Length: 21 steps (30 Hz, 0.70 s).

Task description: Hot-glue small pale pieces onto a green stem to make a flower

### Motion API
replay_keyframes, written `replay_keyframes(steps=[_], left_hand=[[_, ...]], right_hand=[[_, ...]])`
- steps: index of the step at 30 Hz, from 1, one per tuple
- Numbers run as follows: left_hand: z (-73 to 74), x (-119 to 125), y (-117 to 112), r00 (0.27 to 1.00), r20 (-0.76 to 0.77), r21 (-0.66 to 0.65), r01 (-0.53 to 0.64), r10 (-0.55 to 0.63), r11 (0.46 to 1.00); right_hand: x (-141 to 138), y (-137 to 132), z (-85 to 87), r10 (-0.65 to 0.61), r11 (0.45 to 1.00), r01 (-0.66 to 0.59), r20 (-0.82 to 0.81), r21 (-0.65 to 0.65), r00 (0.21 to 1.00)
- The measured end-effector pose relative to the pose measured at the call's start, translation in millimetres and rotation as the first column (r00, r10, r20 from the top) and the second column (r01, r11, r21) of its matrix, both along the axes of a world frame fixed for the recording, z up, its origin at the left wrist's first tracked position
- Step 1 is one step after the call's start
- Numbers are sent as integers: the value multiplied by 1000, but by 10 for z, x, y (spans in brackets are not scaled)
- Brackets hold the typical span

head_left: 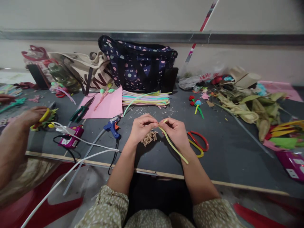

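A pale yellow pipe cleaner (175,148) hangs from my fingers toward my right forearm. My right hand (174,131) pinches it near its upper end. Tip to tip with it, my left hand (143,128) is closed in a pinch at the same end; the bit between the fingertips is mostly hidden. Under my hands lies a small heap of short tan pieces (149,138). Scissors (201,141) with red and yellow handles lie beside my right wrist, partly covered by it. A blue glue gun (112,126) rests left of my left hand.
Behind my hands lies a bundle of pastel pipe cleaners (147,98) next to a pink sheet (106,109) and green-handled pliers (82,110). White cables cross the table's left front edge. A co-worker's hand (35,115) works at left. Small pipe-cleaner flowers (196,104) and dried husks (244,107) lie right.
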<state>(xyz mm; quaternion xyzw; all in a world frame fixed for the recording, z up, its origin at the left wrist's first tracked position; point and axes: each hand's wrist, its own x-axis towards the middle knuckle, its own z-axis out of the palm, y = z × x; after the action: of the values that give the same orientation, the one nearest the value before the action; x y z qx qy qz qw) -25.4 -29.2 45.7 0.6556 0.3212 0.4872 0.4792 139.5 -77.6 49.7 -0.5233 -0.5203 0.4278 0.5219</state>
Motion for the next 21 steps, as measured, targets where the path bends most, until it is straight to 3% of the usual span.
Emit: replay_keyframes(steps=[4,7,10,16,18,21], left_hand=[[-45,4,10,999,1,-36,-38,38,999],[-64,17,10,998,47,-199,-27,37,980],[-71,34,17,992,122,-379,30,17,925],[-100,70,50,972,234,-593,154,-13,790],[-114,83,49,966,259,-621,182,-19,762],[-127,96,38,950,313,-570,205,-20,796]], right_hand=[[-11,10,-48,58,998,-59,-58,-12,997],[-34,3,-112,20,997,-25,57,75,998],[-51,-3,-160,-73,970,14,240,241,968],[-36,14,-191,-189,881,-77,495,468,848],[-28,23,-198,-206,873,-71,497,482,843],[-24,48,-203,-186,923,42,347,382,919]])
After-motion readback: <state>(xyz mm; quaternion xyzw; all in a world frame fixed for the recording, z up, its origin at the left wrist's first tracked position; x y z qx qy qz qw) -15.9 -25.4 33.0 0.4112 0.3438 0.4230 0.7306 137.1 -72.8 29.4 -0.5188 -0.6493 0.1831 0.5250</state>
